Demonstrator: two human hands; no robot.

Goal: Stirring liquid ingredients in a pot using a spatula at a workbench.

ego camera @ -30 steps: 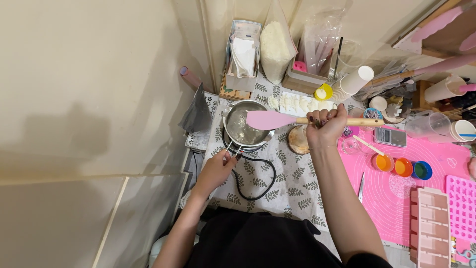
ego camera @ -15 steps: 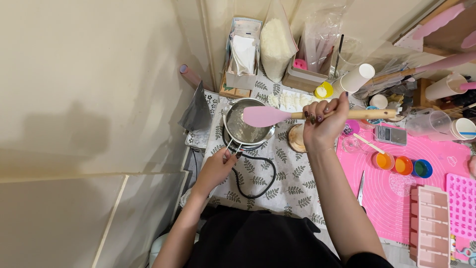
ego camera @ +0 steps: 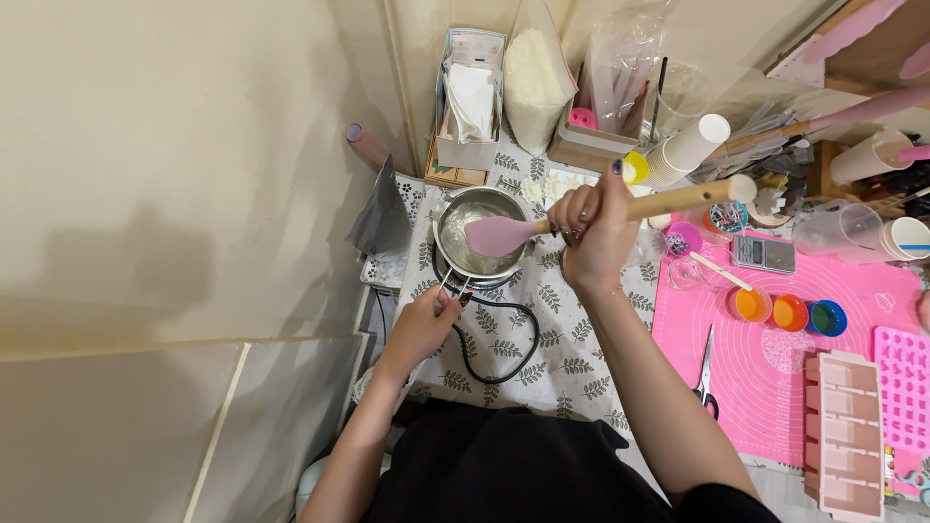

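Spatula (ego camera: 504, 234) in right hand (ego camera: 591, 228) over metal pot (ego camera: 472, 232).

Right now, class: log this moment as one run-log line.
left hand: grips pot handle | right hand: holds pink spatula over small metal pot | cord: black, on leaf-print cloth

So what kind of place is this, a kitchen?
More likely a small home craft corner, maybe for making candles or soap. A little metal pot holds something pale, a pink mat carries small cups of dye, and pink moulds lie beside them.
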